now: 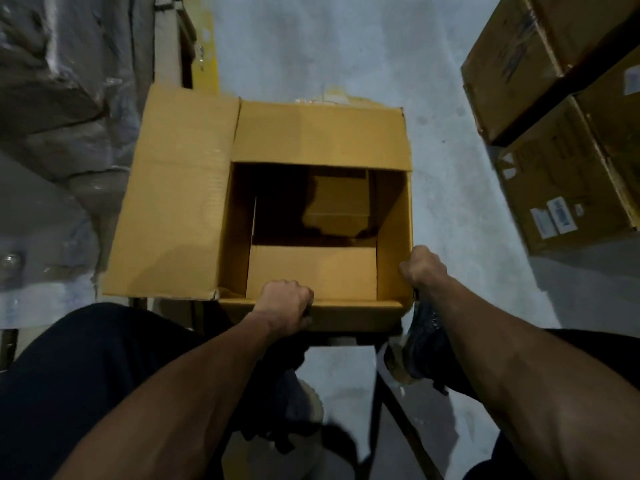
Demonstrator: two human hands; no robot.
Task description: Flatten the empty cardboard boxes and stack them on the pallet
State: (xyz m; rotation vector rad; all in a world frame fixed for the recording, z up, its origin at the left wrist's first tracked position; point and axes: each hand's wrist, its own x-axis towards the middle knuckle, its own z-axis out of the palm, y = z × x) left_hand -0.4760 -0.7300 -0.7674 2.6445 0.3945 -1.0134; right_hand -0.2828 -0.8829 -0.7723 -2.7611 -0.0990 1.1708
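An open brown cardboard box (322, 140) stands upright in front of me, its top flaps spread to the left and the far side. Inside it the bottom flaps look partly folded, and the interior is dark. My left hand (285, 303) grips the near top edge of the box, fingers curled over it. My right hand (422, 266) grips the near right corner of the box. No pallet is clearly visible.
Plastic-wrapped goods (59, 109) fill the left side. Sealed cardboard cartons (568, 140) with labels are stacked at the right. Grey concrete floor (346, 46) lies beyond the box. My dark shoes (424, 341) and trouser legs are below it.
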